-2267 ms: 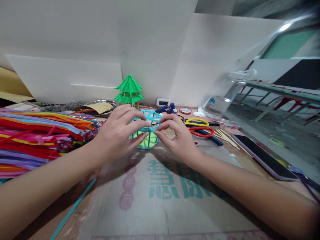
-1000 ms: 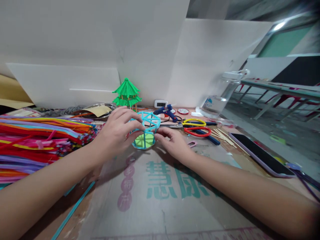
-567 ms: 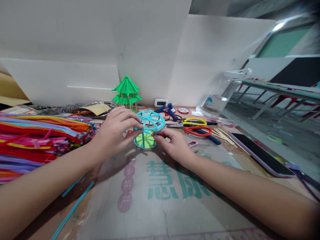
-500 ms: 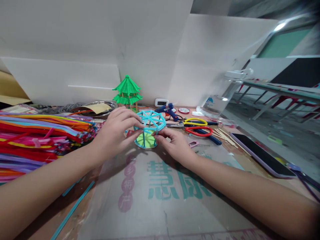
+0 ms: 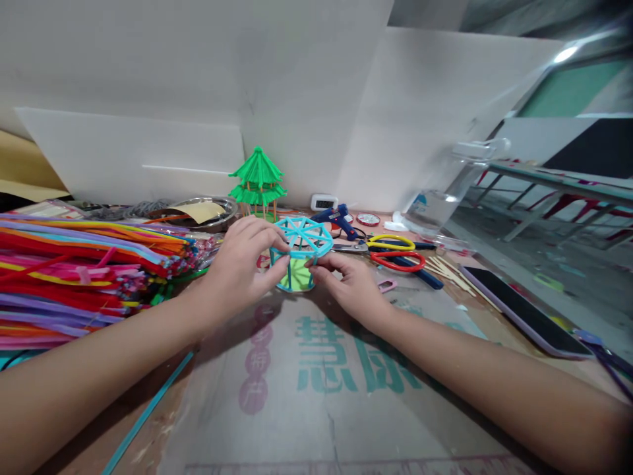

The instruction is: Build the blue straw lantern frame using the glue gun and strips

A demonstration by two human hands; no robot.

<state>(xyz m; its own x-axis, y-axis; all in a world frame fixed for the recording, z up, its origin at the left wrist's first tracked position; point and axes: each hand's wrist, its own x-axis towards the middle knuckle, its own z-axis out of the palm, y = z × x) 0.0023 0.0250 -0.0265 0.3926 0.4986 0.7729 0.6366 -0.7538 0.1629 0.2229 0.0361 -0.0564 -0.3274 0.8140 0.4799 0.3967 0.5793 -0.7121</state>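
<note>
A small light-blue model frame [image 5: 304, 229] stands on the plastic sheet, with a spoked many-sided top, several posts and a yellow-green base [image 5: 299, 274]. It looks built from pipe cleaners. My left hand [image 5: 247, 257] pinches the front left of the top rim between thumb and fingers. On the other side, my right hand [image 5: 349, 284] is closed at the front right post, just under the rim. Its fingertips partly hide that post. Behind the frame rises a green two-tiered pagoda model [image 5: 258, 173] on thin orange posts.
Bundles of coloured pipe cleaners [image 5: 74, 270] fill the left side. A blue glue gun [image 5: 339, 218], scissors with red and yellow handles [image 5: 395, 260], wooden sticks [image 5: 455, 277], a phone [image 5: 524, 310] and a clear bottle [image 5: 440, 191] lie or stand on the right. One blue strip [image 5: 148, 415] lies front left.
The whole view has shifted slightly, so things appear a little further right. Both hands keep their grip, and the light-blue piece below the front rim now appears closer against it.
</note>
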